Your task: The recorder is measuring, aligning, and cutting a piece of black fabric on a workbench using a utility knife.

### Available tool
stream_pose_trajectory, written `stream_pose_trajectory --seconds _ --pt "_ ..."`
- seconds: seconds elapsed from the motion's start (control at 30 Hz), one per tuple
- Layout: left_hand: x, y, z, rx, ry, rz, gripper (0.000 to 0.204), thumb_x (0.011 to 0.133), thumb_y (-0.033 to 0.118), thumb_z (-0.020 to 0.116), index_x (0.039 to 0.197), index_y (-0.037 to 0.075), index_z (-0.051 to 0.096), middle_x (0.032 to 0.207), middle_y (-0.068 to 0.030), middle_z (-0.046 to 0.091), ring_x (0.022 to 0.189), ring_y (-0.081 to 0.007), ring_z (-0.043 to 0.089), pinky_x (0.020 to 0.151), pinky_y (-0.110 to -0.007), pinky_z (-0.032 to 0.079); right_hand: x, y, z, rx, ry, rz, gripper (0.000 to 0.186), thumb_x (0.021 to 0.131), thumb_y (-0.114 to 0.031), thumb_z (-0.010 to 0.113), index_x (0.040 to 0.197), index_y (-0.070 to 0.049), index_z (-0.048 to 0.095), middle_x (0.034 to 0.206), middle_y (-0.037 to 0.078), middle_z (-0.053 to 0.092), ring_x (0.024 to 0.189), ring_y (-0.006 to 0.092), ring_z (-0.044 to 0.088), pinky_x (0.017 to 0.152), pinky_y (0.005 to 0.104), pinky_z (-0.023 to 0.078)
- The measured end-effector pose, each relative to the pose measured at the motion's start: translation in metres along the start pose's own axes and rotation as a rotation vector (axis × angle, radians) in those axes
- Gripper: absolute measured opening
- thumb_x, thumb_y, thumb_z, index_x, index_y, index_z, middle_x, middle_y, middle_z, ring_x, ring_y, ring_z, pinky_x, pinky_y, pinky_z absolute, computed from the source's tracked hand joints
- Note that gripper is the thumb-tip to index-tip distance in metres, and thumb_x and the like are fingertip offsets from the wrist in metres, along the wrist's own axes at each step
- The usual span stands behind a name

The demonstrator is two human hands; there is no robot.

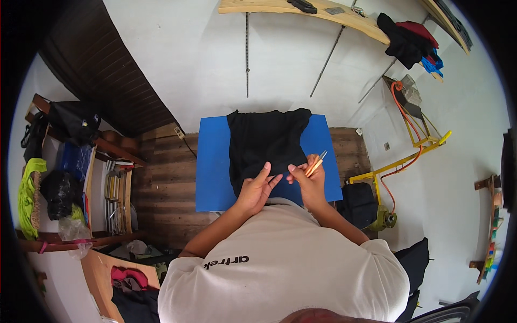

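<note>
A black cloth garment (266,137) lies spread over the blue tabletop (211,161), its near edge beside my hands. My left hand (257,192) is at that near edge, its thumb raised apart from the fingers against the black cloth. I cannot make out anything pinched in it. In my right hand (309,185) is a pair of small thread snips (314,168) with orange-yellow handles, metal tips pointing up and away to the right. The right thumb and forefinger come close together by the cloth's edge; whether they pinch a thread is too small to tell.
On the left, a rack holds bags and a yellow-green cloth (29,196). A yellow metal frame with an orange hose (414,156) stands at the right, near a black bag (358,204). Above the table, a wooden shelf (323,12) carries folded clothes at its right end.
</note>
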State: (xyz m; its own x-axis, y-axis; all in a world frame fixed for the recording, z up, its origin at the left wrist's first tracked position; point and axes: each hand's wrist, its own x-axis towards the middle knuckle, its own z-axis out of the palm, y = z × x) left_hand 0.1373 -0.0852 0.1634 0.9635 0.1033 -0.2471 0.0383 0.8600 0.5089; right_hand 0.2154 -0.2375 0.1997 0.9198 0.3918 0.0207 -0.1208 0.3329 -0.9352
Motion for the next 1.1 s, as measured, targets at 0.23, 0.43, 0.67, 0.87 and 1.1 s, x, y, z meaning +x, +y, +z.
stream_pose_trajectory --seconds 0.23,0.43,0.67,0.87,1.1 --pt "-0.009 0.0 0.013 0.151 0.05 0.19 0.028 0.102 0.025 0.069 0.099 -0.002 0.073 0.113 -0.0073 0.071 0.113 -0.0161 0.065 0.106 -0.043 0.053 0.011 -0.024 -0.026 -0.504 0.088 -0.453 0.037 0.094 -0.004 0.074 0.094 -0.008 0.038 0.074 0.004 0.058 0.059 0.0079 0.054 0.053 0.0234 0.044" --pt "-0.003 -0.002 0.004 0.232 0.065 0.039 0.029 0.102 0.028 0.07 0.107 0.0 0.074 0.111 -0.0053 0.071 0.111 -0.0137 0.065 0.106 -0.037 0.052 0.015 -0.028 -0.019 -0.733 -0.266 -0.734 0.047 0.083 -0.01 0.087 0.101 -0.006 0.044 0.097 0.009 0.073 0.065 0.0147 0.059 0.056 0.0275 0.049" --pt "0.001 -0.011 -0.007 0.467 0.028 0.16 0.023 0.099 0.018 0.074 0.114 0.001 0.073 0.11 -0.0032 0.073 0.103 -0.0099 0.064 0.096 -0.026 0.05 0.016 -0.029 -0.015 -0.806 -0.276 -0.349 0.044 0.085 -0.004 0.083 0.093 -0.007 0.04 0.095 0.014 0.077 0.075 0.0132 0.07 0.064 0.0277 0.055" --pt "-0.001 -0.011 -0.004 0.66 0.015 0.203 0.027 0.098 0.012 0.074 0.12 -0.003 0.071 0.114 -0.0024 0.072 0.104 -0.0074 0.062 0.093 -0.025 0.05 0.021 -0.034 -0.025 -0.455 -0.294 -0.027 0.045 0.087 0.005 0.078 0.091 -0.01 0.036 0.093 0.014 0.076 0.082 0.0089 0.068 0.069 0.0265 0.056" --pt "-0.003 -0.011 0.002 0.571 0.023 0.21 0.03 0.097 0.009 0.074 0.123 -0.004 0.069 0.12 -0.0046 0.072 0.109 -0.0102 0.064 0.099 -0.026 0.049 0.024 -0.034 -0.024 -0.373 -0.244 -0.07 0.042 0.089 0.002 0.078 0.091 -0.009 0.038 0.095 0.012 0.075 0.076 0.0067 0.065 0.066 0.0239 0.052"
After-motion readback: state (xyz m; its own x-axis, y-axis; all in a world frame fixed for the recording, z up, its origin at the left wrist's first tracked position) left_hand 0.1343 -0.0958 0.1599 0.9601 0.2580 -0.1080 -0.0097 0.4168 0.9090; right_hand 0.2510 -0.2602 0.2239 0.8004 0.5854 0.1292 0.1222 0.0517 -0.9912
